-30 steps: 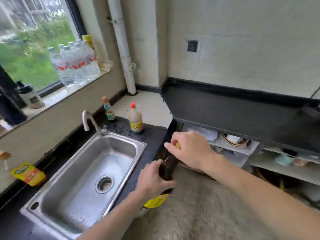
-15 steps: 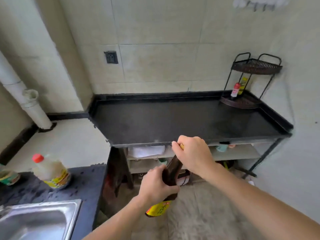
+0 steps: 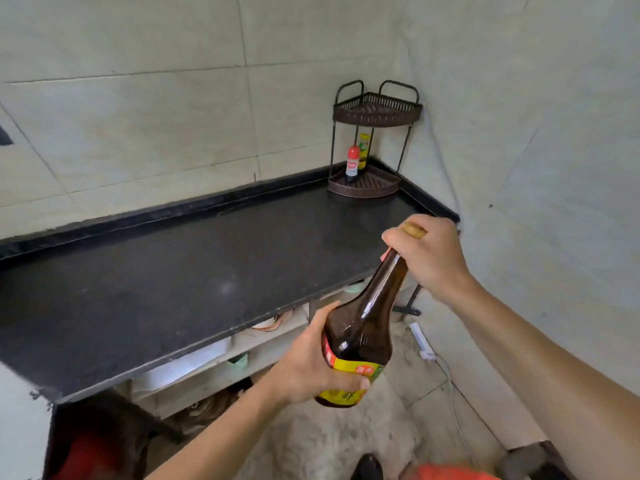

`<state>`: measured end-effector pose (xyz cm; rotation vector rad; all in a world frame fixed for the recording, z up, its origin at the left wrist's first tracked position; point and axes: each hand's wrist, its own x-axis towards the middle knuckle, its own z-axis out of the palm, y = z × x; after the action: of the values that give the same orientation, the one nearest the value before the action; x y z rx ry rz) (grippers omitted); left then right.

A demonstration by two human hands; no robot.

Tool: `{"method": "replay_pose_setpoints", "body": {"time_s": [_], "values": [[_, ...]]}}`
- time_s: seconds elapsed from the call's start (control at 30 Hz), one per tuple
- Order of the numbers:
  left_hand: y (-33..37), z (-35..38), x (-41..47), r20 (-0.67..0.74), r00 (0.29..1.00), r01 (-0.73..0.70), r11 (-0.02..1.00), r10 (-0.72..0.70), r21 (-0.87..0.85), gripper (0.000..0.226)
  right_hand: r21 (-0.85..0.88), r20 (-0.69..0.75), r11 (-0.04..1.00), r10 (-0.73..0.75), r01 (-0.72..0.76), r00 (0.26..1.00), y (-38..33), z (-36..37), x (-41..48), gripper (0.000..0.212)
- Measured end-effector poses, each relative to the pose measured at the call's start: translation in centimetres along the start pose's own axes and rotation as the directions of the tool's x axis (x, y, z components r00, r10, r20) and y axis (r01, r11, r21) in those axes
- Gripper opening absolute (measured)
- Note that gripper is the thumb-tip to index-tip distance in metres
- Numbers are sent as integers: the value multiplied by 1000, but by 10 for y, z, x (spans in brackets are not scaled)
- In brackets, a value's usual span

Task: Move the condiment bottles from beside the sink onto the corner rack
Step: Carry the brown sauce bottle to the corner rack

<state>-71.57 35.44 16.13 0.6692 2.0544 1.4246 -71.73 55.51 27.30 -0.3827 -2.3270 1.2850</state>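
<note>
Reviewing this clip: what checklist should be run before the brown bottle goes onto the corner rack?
1. Grip on brown bottle: ok, left hand wraps its body, right hand wraps neck and cap.
2. Cap tight: cannot tell, right hand covers most of it.
3. Free space on corner rack lower tier: ok, open right of red-capped bottle and yellow bottle.
4. Headroom under upper tier: cannot tell.
5. Bottle over counter: not ok, body held in front of its edge.

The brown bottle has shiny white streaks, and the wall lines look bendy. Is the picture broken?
Not broken. Head view: the streaks on the brown bottle are light glinting off its glass; head view: the wide-angle lens bends the tile lines on the wall; head view: the bottom-left corner is blurry, the corner rack fairly sharp.
</note>
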Motion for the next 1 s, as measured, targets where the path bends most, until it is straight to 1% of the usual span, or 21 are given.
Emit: {"method": "replay_pose_setpoints", "body": {"time_s": [0.03, 0.1, 0.17, 0.2, 0.27, 0.33, 0.4, 0.5, 0.6, 0.67, 0.83, 0.93, 1.0], "values": [[5, 5, 17, -8, 1000, 5, 1000, -5, -26, 90, 32, -13, 999, 24, -24, 1000, 6, -10, 18, 39], [17, 13, 55, -24, 1000, 10, 998, -11, -68, 78, 155, -4, 983, 102, -100, 995, 17, -26, 52, 37], [25, 19, 94, -24, 1000, 17, 993, -20, -117, 76, 272, 56, 944, 180, -188, 982, 33, -36, 80, 33], [29, 21, 112, -25, 999, 22, 989, -26, -146, 77, 296, 92, 931, 196, -215, 976, 44, -39, 91, 31], [37, 22, 143, -28, 999, 30, 979, -36, -203, 79, 303, 180, 924, 186, -234, 966, 66, -39, 104, 26], [44, 21, 168, -9, 999, 49, 971, -52, -235, 78, 270, 272, 928, 182, -256, 945, 87, -34, 109, 22], [50, 20, 190, 38, 996, 87, 962, -80, -260, 74, 268, 320, 916, 207, -298, 925, 104, -31, 115, 19], [52, 20, 221, 94, 988, 146, 953, -125, -267, 70, 253, 353, 908, 234, -334, 906, 123, -28, 138, 18], [46, 20, 250, 99, 982, 184, 947, -163, -264, 67, 252, 334, 900, 264, -356, 905, 144, -18, 165, 15], [41, 18, 271, 79, 982, 187, 945, -171, -269, 64, 261, 310, 891, 287, -372, 906, 158, -11, 184, 17], [15, -3, 330, -125, 969, 187, 961, -215, -203, 64, 277, 214, 887, 319, -371, 923, 191, 4, 247, 19], [-2, -25, 360, -217, 946, 218, 968, -241, -126, 41, 227, 156, 911, 314, -344, 936, 208, 14, 291, 24], [-17, -39, 376, -277, 922, 243, 961, -271, -134, 27, 166, 140, 934, 297, -318, 945, 223, 21, 322, 23]]}}
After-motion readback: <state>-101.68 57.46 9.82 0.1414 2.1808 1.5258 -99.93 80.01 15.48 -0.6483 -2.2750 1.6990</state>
